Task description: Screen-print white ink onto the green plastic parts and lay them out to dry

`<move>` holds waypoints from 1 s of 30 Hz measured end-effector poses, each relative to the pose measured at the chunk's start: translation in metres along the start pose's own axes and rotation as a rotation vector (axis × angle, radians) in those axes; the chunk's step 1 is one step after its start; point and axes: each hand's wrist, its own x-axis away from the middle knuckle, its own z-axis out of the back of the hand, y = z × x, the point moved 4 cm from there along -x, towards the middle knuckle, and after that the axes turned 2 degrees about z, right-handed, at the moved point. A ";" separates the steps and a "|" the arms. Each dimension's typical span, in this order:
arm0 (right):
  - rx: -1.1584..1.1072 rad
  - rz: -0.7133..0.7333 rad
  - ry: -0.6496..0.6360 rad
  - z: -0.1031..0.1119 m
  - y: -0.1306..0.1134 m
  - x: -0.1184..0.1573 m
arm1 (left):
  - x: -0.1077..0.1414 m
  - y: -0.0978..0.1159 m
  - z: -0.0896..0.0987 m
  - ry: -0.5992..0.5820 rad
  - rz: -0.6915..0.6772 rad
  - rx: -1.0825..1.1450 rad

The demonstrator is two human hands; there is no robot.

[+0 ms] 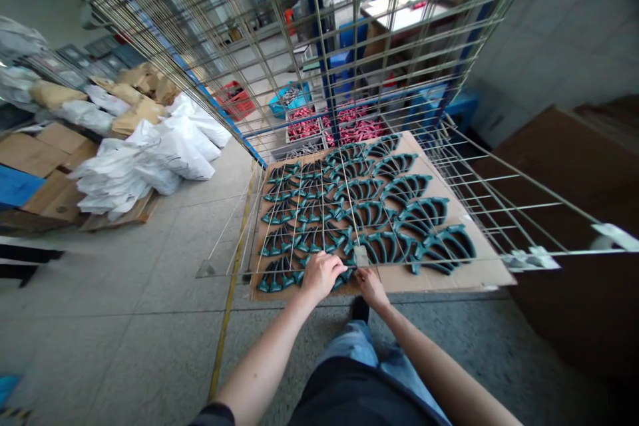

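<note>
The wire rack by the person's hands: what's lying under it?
Rows of dark green fan-shaped pieces on a cardboard sheet. The left hand covers some pieces; whatever lies beneath the cardboard cannot be seen.

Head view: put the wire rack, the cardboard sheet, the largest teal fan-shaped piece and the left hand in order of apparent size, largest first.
1. Wire rack
2. Cardboard sheet

Unsure: the teal fan-shaped piece and left hand look alike in size, and the hand's nearness to the camera prevents ranking them.

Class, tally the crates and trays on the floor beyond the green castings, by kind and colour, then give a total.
Red crate: 1
Light blue crate: 1
Grey trays of red parts: 2
Total: 4
</note>
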 end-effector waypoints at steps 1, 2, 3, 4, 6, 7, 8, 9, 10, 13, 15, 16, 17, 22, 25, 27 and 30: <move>-0.009 -0.001 -0.001 0.002 0.002 -0.001 | -0.001 -0.001 -0.003 -0.009 0.007 -0.003; -0.019 -0.008 -0.003 0.004 0.004 -0.001 | -0.001 -0.003 -0.006 -0.021 0.014 -0.006; -0.030 -0.025 -0.005 0.006 0.006 -0.002 | -0.002 -0.004 -0.009 -0.034 0.022 -0.011; -0.042 -0.052 -0.007 0.008 0.009 -0.002 | -0.003 -0.004 -0.012 -0.049 0.031 -0.016; -0.070 -0.122 -0.011 0.011 0.015 -0.003 | -0.004 -0.006 -0.018 -0.080 0.052 -0.029; -0.087 -0.156 -0.011 0.012 0.019 -0.003 | -0.004 -0.007 -0.022 -0.097 0.063 -0.036; -0.108 -0.184 -0.010 0.013 0.021 -0.002 | -0.005 -0.008 -0.026 -0.114 0.073 -0.043; -0.131 -0.206 -0.007 0.014 0.024 -0.002 | -0.005 -0.009 -0.031 -0.131 0.083 -0.051; -0.155 -0.223 -0.003 0.014 0.026 -0.001 | -0.006 -0.011 -0.035 -0.149 0.091 -0.058; -0.231 -0.264 0.015 0.014 0.031 0.002 | -0.008 -0.016 -0.051 -0.198 0.111 -0.083; -0.276 -0.288 0.027 0.014 0.033 0.006 | -0.009 -0.020 -0.060 -0.225 0.120 -0.100; -0.295 -0.299 0.031 0.014 0.034 0.008 | -0.010 -0.022 -0.065 -0.239 0.122 -0.106; -0.311 -0.308 0.034 0.014 0.036 0.010 | -0.010 -0.024 -0.069 -0.253 0.120 -0.111; -0.365 -0.336 0.022 0.015 0.044 0.020 | -0.008 -0.034 -0.086 -0.273 0.099 -0.098; -0.370 -0.352 0.016 0.020 0.049 0.028 | -0.009 -0.032 -0.088 -0.226 0.090 -0.085; -0.376 -0.365 0.024 0.029 0.053 0.038 | -0.010 -0.024 -0.086 -0.184 0.074 -0.079; -0.386 -0.389 0.077 0.061 0.067 0.062 | -0.014 -0.002 -0.084 -0.133 0.016 -0.068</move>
